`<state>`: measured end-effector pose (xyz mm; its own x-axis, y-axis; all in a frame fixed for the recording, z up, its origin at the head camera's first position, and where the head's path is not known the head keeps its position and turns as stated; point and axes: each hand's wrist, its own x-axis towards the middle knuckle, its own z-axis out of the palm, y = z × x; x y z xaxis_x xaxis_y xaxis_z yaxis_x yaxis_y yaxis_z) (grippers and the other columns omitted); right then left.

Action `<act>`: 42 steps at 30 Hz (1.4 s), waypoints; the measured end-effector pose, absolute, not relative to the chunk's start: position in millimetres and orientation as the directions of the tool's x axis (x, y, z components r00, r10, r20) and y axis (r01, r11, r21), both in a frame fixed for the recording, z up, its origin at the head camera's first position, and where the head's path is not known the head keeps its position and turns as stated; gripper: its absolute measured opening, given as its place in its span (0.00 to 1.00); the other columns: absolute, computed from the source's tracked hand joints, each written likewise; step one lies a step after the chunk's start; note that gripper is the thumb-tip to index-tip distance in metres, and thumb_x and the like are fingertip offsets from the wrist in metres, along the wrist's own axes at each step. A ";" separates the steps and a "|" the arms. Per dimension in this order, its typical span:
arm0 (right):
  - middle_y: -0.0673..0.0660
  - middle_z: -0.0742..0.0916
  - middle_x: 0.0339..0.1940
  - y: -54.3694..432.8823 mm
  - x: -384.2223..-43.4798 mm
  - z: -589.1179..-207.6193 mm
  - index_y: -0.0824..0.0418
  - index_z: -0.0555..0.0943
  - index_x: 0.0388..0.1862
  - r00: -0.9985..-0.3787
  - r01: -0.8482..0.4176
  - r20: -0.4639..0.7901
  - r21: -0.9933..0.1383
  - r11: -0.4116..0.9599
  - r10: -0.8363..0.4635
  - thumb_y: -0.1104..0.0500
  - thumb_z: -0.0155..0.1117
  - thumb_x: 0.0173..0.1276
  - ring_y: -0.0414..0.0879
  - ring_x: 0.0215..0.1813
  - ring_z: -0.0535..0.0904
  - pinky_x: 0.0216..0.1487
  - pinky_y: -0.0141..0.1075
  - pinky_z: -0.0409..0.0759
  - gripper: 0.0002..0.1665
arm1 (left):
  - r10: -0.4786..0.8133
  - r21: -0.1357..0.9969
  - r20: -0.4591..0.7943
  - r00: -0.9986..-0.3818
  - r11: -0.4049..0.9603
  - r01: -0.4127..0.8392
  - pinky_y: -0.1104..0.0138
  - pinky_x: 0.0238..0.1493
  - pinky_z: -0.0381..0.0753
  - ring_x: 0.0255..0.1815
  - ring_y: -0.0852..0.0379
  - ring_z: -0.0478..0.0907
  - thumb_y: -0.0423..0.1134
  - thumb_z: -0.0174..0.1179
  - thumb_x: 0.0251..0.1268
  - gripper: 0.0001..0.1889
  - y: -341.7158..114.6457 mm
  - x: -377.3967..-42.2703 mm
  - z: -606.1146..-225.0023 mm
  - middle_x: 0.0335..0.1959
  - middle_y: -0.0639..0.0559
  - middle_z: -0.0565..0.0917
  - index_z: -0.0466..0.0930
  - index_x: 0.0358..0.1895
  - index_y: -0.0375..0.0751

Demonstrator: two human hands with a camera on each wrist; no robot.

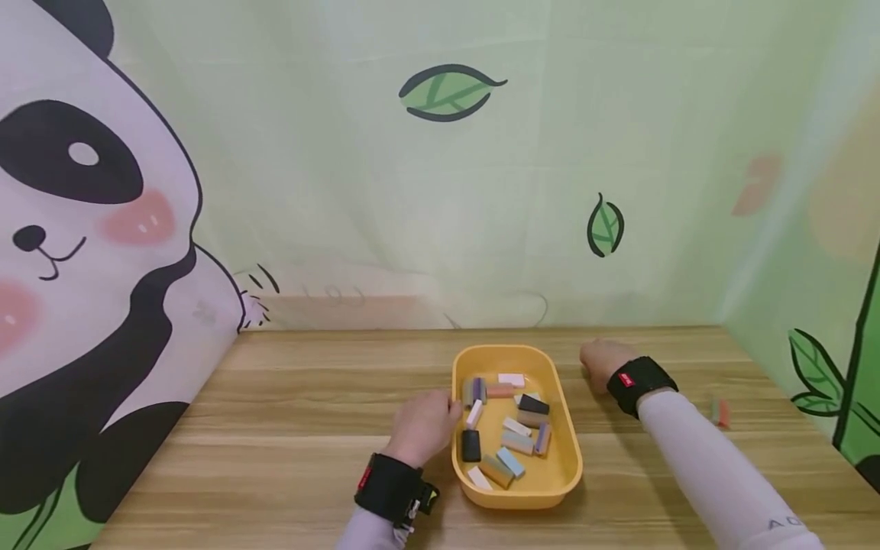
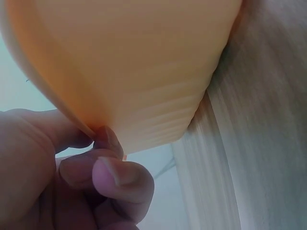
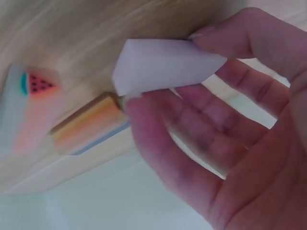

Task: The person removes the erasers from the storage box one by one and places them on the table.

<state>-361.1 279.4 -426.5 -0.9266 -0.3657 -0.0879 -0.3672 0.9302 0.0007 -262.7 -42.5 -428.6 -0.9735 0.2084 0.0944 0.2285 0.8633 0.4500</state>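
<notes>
My left hand (image 1: 426, 424) is at the left side of a yellow plastic basket (image 1: 572, 458). In the left wrist view its thumb and fingers pinch the rim of the basket (image 2: 144, 62). Several erasers, among them a black one (image 1: 470, 445) and a light blue one (image 1: 511, 462), lie scattered in the basket. To the right of it, my right hand (image 1: 608, 363) is low over the table. A white eraser (image 3: 163, 64) is held between its thumb and fingertips in the right wrist view; the head view hides this eraser behind the hand.
Near the right hand, an orange-striped eraser (image 3: 88, 127) and an eraser with a watermelon print (image 3: 43, 96) lie on the wooden table (image 1: 309, 458). A small red and green eraser (image 1: 719, 412) lies right of the right forearm. A printed curtain (image 1: 330, 176) hangs behind the table.
</notes>
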 end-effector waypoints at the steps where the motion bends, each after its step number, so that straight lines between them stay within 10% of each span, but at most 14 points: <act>1: 0.49 0.71 0.17 280.4 -361.6 -426.2 0.56 0.67 0.14 -0.930 -0.355 -0.096 -0.006 0.935 -0.354 0.75 0.60 0.43 0.45 0.23 0.65 0.23 0.38 0.62 0.17 | 0.209 0.450 0.094 -0.973 0.863 0.229 0.65 0.19 0.60 0.15 0.57 0.65 0.46 0.51 0.72 0.19 -42.4 -262.8 -428.9 0.14 0.56 0.66 0.70 0.19 0.47; 5: 0.52 0.79 0.26 281.6 -365.1 -418.7 0.60 0.76 0.27 -0.943 -0.291 -0.148 -0.073 0.954 -0.299 0.65 0.72 0.47 0.48 0.29 0.73 0.28 0.42 0.71 0.12 | 0.213 0.453 0.092 -0.973 0.861 0.232 0.65 0.19 0.60 0.15 0.57 0.65 0.45 0.51 0.72 0.19 -42.2 -262.1 -429.5 0.14 0.56 0.66 0.70 0.18 0.47; 12: 0.64 0.83 0.48 265.9 -379.2 -387.8 0.66 0.78 0.52 -0.924 -0.372 -0.047 -0.106 0.922 -0.379 0.50 0.77 0.51 0.57 0.48 0.78 0.45 0.53 0.77 0.33 | 0.211 0.462 0.098 -0.973 0.856 0.232 0.65 0.19 0.60 0.15 0.58 0.65 0.45 0.51 0.72 0.20 -44.3 -262.9 -430.8 0.13 0.56 0.66 0.70 0.18 0.47; 20: 0.60 0.83 0.47 203.4 -371.6 -342.0 0.61 0.81 0.49 -0.853 -0.518 0.129 -0.096 0.850 -0.506 0.62 0.67 0.56 0.54 0.46 0.78 0.49 0.48 0.76 0.19 | 0.202 0.472 0.089 -0.975 0.854 0.220 0.64 0.20 0.60 0.15 0.57 0.65 0.45 0.50 0.72 0.19 -45.8 -264.5 -429.7 0.14 0.56 0.66 0.71 0.19 0.47; 28: 0.50 0.83 0.31 141.6 -361.1 -340.8 0.57 0.83 0.32 -0.807 -0.583 -0.019 -0.130 0.802 -0.590 0.64 0.67 0.59 0.47 0.35 0.76 0.39 0.40 0.76 0.03 | 0.193 0.479 0.074 -0.978 0.853 0.204 0.64 0.20 0.60 0.15 0.57 0.66 0.45 0.51 0.73 0.19 -45.1 -265.6 -428.7 0.14 0.56 0.67 0.72 0.20 0.47; 42: 0.50 0.74 0.16 111.4 -356.4 -392.4 0.58 0.74 0.16 -0.880 -0.399 -0.199 -0.185 0.898 -0.432 0.70 0.65 0.49 0.44 0.21 0.67 0.21 0.33 0.63 0.11 | 0.202 0.498 0.053 -0.978 0.844 0.201 0.65 0.18 0.60 0.14 0.57 0.66 0.44 0.51 0.73 0.17 -42.3 -264.8 -428.6 0.14 0.55 0.67 0.73 0.23 0.46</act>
